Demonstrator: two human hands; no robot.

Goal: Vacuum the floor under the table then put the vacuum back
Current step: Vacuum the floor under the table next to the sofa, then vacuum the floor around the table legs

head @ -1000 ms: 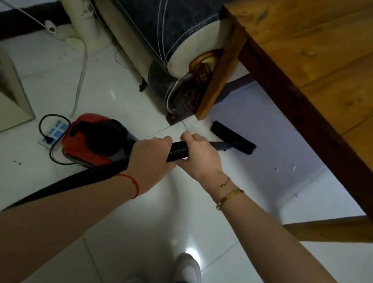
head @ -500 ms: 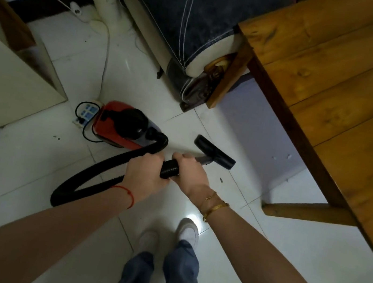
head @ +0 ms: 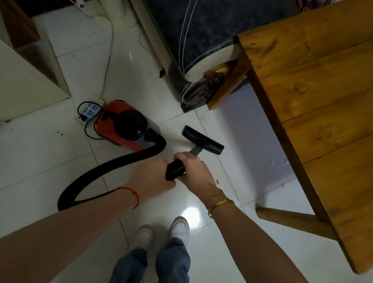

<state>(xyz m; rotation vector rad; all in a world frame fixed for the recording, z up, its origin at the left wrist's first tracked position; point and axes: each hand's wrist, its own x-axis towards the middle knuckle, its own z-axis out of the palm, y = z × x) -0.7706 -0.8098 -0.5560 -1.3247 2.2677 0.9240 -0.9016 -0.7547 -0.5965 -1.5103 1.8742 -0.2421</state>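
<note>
Since both your hands are wrapped tight around the ribbed hose [head: 175, 170] — left hand [head: 152, 177] behind, right hand [head: 194, 171] nearer the floor nozzle [head: 203, 140] — watch that loop of hose trailing to your left. The nozzle sits on the tile just short of the wooden table [head: 334, 104], the red canister vacuum [head: 121, 124] beside it. Push under and the hose could drag the canister against the power strip [head: 88, 110] plugged right next to it — or the nozzle clips the table leg [head: 227, 84].

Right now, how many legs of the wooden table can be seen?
2: one table leg stands beside the sofa, one table leg lies near the right forearm. Others may be hidden.
</note>
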